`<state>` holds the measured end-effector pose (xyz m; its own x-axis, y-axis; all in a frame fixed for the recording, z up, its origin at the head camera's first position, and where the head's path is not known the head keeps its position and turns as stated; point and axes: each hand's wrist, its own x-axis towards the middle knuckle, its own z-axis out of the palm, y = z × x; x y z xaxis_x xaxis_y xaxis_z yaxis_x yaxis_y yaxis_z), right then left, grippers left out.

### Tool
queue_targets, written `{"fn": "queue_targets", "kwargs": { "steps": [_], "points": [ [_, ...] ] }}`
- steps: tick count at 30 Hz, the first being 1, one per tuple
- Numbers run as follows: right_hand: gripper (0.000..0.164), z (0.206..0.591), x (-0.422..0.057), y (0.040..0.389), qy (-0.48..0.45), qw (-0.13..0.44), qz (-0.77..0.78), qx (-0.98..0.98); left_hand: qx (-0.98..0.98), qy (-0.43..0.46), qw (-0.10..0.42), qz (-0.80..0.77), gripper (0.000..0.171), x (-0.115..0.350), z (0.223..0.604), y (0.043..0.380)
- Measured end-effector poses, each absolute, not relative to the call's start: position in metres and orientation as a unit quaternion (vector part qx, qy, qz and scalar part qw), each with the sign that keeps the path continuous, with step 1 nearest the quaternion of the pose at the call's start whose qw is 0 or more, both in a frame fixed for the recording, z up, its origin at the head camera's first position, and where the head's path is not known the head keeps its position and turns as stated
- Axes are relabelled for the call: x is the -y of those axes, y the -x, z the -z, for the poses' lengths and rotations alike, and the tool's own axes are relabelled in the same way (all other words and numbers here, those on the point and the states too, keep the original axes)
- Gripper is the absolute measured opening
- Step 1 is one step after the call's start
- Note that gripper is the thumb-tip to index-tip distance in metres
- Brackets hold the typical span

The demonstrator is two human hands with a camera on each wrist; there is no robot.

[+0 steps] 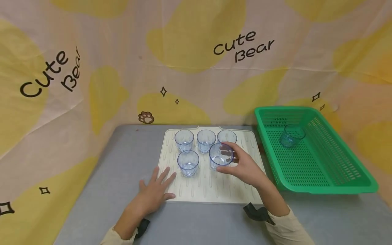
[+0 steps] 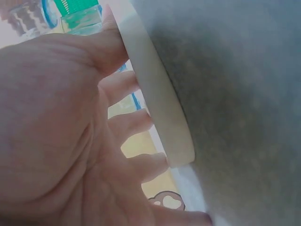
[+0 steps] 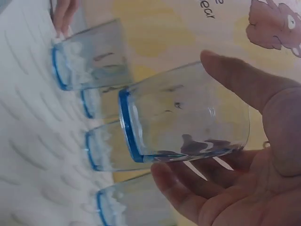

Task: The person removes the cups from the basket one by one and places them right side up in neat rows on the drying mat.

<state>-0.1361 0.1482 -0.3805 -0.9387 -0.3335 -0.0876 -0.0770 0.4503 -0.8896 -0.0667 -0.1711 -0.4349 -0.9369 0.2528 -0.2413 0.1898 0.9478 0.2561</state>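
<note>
My right hand (image 1: 245, 168) grips a clear bluish drinking glass (image 3: 183, 117) between thumb and fingers, upright just above the white ridged mat (image 1: 211, 190). Several similar glasses stand on that mat. Three form a back row: a left one (image 1: 184, 140), a middle one (image 1: 206, 141) and a right one (image 1: 227, 136), which the held glass and hand partly cover. In front of the row, to the left, is another glass (image 1: 188, 164). My left hand (image 1: 154, 192) lies with fingers spread at the mat's left edge, its fingertips touching the edge (image 2: 160, 103) in the left wrist view.
A green plastic basket (image 1: 324, 190) with slotted walls stands right of the mat, one glass (image 1: 292, 135) inside it. Behind the grey table (image 1: 122, 153) hangs a patterned cloth (image 1: 196, 85) reaching along the back and sides.
</note>
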Motion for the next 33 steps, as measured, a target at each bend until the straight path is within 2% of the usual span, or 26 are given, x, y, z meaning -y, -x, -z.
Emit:
{"fn": "queue_targets", "kwargs": {
  "steps": [17, 33],
  "points": [
    [0.086, 0.422, -0.126, 0.140, 0.096, 0.149, 0.502, -0.846, -0.978, -0.108, 0.126, -0.123, 0.070, 0.171, 0.435, 0.063],
    [0.083, 0.430, -0.125, 0.140, 0.095, 0.132, 0.501, -0.850, -0.980, -0.109, 0.121, -0.119, 0.071, 0.171, 0.438, 0.062]
  ]
}}
